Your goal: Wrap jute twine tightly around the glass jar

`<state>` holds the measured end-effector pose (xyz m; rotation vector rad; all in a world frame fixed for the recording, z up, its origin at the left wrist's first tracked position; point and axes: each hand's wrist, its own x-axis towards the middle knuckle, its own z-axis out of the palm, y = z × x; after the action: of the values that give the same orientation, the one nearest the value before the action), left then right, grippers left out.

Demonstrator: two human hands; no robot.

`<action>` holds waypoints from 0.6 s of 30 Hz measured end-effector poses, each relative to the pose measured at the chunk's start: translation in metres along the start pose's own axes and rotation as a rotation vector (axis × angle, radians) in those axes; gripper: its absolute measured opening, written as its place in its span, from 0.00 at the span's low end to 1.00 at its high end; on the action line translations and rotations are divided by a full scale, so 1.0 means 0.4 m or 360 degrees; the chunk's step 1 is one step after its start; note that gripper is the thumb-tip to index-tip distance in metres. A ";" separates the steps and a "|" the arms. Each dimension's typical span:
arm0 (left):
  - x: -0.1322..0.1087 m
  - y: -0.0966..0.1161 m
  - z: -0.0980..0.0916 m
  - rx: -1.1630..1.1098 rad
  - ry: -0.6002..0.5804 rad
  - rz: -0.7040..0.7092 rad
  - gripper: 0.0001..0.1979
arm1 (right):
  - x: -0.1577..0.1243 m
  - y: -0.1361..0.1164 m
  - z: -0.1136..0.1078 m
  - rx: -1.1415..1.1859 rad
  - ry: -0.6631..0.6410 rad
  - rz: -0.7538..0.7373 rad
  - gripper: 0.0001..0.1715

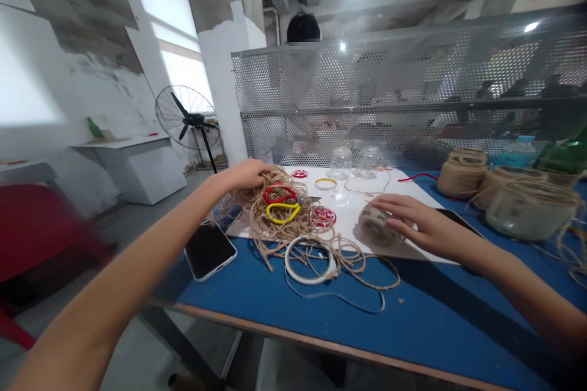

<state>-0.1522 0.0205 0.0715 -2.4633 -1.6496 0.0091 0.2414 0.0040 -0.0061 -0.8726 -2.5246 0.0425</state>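
Observation:
My left hand [253,173] reaches into a tangled pile of jute twine [257,195] at the table's left, its fingers bent down and partly hidden as they grip some strands. Scissors with one red and one yellow handle loop [283,214] lie on the pile. My right hand [415,223] is around a glass jar [376,226] lying on its side on the white sheet [348,238], fingers over its top and thumb in front. A roll of white tape [288,263] and loose twine lie in front, near the pile.
A phone [210,250] lies at the left edge of the blue table [321,317]. Clear jars [340,162] stand at the back. On the right are twine-wrapped jars [461,176] and a green bottle [562,149]. A perforated metal screen [367,98] closes off the far side; a person sits behind it.

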 end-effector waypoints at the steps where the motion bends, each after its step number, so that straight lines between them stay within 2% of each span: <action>1: 0.016 0.012 -0.013 0.0073 0.0020 0.0036 0.18 | 0.000 0.000 0.000 0.0004 -0.0001 0.0002 0.25; 5: 0.076 0.058 -0.055 0.0245 0.0159 0.0140 0.23 | -0.001 -0.001 -0.002 0.0016 -0.0004 -0.0004 0.24; 8: 0.109 0.088 -0.084 0.0359 0.0240 0.0127 0.22 | -0.001 -0.003 -0.004 0.0028 0.0006 -0.0010 0.24; 13: 0.147 0.122 -0.126 0.0445 0.0371 -0.0028 0.20 | -0.002 -0.004 -0.005 0.0008 0.0001 -0.0005 0.24; 18: 0.169 0.111 -0.174 0.0297 0.0718 -0.0208 0.13 | -0.001 -0.010 -0.009 -0.0009 0.0001 -0.0022 0.24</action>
<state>-0.0783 0.0563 0.1398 -2.0264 -1.5241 -0.3645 0.2411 0.0003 -0.0022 -0.8572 -2.5310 0.0310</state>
